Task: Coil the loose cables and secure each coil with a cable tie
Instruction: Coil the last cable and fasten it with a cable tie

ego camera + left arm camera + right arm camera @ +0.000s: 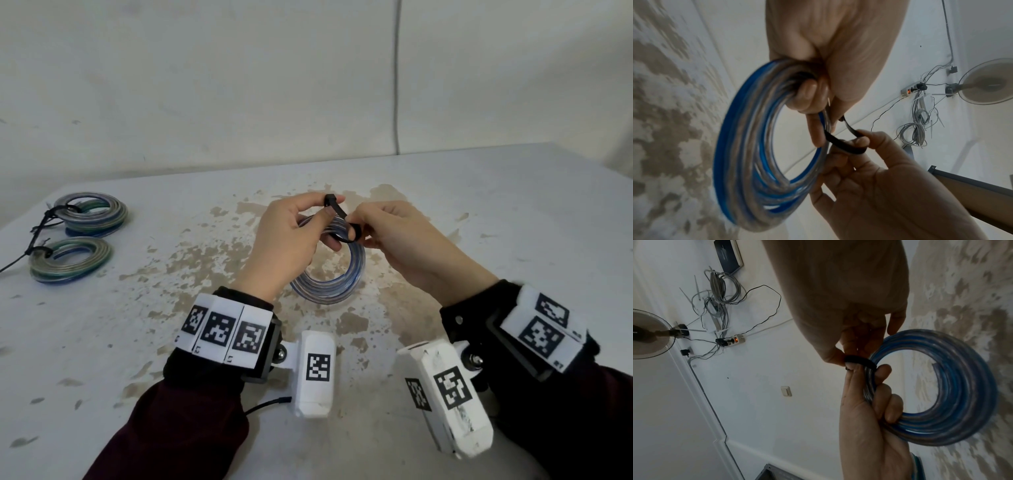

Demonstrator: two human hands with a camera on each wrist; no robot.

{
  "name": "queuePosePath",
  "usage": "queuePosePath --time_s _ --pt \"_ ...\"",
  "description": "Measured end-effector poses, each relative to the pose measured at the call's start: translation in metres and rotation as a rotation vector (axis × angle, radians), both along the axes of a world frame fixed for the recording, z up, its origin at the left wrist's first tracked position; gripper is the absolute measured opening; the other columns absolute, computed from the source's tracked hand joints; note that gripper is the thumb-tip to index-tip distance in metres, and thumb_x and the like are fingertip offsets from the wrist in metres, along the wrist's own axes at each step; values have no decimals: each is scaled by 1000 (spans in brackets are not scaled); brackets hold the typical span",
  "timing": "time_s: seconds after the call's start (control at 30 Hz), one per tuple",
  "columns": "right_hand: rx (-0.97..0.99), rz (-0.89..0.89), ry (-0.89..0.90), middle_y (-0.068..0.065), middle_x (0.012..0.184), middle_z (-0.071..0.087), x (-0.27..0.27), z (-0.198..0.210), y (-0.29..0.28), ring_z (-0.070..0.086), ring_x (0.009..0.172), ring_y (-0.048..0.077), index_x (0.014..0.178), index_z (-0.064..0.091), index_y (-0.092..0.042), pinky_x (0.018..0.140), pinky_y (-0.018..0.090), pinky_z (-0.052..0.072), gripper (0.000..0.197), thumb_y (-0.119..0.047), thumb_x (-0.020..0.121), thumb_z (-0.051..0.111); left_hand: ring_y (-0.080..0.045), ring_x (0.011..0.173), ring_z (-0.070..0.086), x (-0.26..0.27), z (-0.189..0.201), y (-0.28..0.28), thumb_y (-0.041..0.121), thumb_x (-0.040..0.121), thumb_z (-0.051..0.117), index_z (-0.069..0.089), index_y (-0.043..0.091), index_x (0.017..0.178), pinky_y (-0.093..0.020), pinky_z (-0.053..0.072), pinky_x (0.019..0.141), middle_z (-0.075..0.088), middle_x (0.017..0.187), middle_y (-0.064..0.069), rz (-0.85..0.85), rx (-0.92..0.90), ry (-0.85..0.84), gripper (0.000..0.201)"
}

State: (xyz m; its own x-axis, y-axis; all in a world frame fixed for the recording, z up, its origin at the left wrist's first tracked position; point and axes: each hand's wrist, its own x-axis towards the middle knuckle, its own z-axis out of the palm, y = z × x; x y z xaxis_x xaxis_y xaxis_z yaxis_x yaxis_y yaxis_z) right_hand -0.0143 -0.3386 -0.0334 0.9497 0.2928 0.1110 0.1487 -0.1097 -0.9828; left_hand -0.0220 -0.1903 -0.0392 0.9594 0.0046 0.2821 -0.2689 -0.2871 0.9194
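- Two finished coils [90, 214] lie at the far left of the table [513, 212], one nearer than the other, each bound with a black tie.
- The left hand [287, 240] holds the blue-and-clear cable coil [329, 284] up off the middle of the table — fingers curled round the top of the bundle, thumb and forefinger pinching the head end of the black cable tie [342, 221].
- The tie loops under the bundle at that spot.
- The right hand [400, 236], just beside the left, pinches the tie's other end between thumb and forefinger — its remaining fingers loosely curled.
- Both wrists carry white camera units with square black markers.
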Motion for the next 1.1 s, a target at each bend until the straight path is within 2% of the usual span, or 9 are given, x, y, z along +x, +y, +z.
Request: queuePosePath --time_s 0.1,0.23,0.37,0.47,0.63,0.77,0.87,1.0,1.1 --pt "17 21 9 -6 57 56 0 0 1 48 58 6 51 57 -19 72 25 36 37 -11 86 48 -14 34 36 0 2 2 19 95 56 70 24 110 -21 29 39 68 59 -11 -3 0 22 20" --pt "19 60 1 -6 59 57 -1 0 1 50 58 5 52 58 -19 72 25 36 39 -10 88 48 -14 35 29 0 3 6 21 96 56 70 25 110 -22 28 41 69 62 -13 -21 10 48 20" --pt "51 71 -14 -6 66 60 1 -4 0 50 63 7 64 59 -16 68 19 38 32 -18 95 51 -4 34 46 -3 6 5 14 96 55 71 15 107 -15 32 41 67 57 2 -44 95 8 20" --pt "21 42 -52 -4 67 60 2 -6 -1 48 65 9 68 60 -15 67 20 39 29 -24 95 53 -3 40 52 -5 8 5 12 96 54 72 9 100 -10 33 42 65 58 6 -90 160 -2 19" --pt "50 -91 -61 -8 63 56 8 -8 -3 48 55 9 80 62 -14 58 22 46 16 -26 89 64 -10 36 29 -6 8 7 19 97 53 71 21 100 -19 26 38 58 52 -3 -185 126 176 18" --pt "108 -19 104 -4 63 56 12 -5 -8 46 57 8 67 60 -14 57 21 38 21 -14 88 63 -12 37 28 -7 7 4 19 96 54 70 21 103 -20 24 38 58 52 -3 -235 152 212 18" --pt "187 -52 141 -2 67 52 16 -1 -10 45 60 9 64 57 -16 56 21 34 24 -8 86 62 -10 37 28 -9 8 2 20 98 51 69 18 109 -19 25 38 56 53 -2 -288 140 206 21" --pt "258 -178 82 -2 69 54 19 3 -17 54 64 7 70 55 -14 55 20 48 21 -9 89 62 -8 38 27 -12 10 0 21 101 44 69 14 107 -18 26 39 51 54 -2 -360 133 198 27" --pt "324 -267 52 2 78 55 21 1 -18 58 70 10 72 52 -14 54 22 52 22 -10 92 60 -9 40 26 -12 11 -2 23 102 41 66 3 102 -21 24 41 49 55 -1 -391 98 224 32"
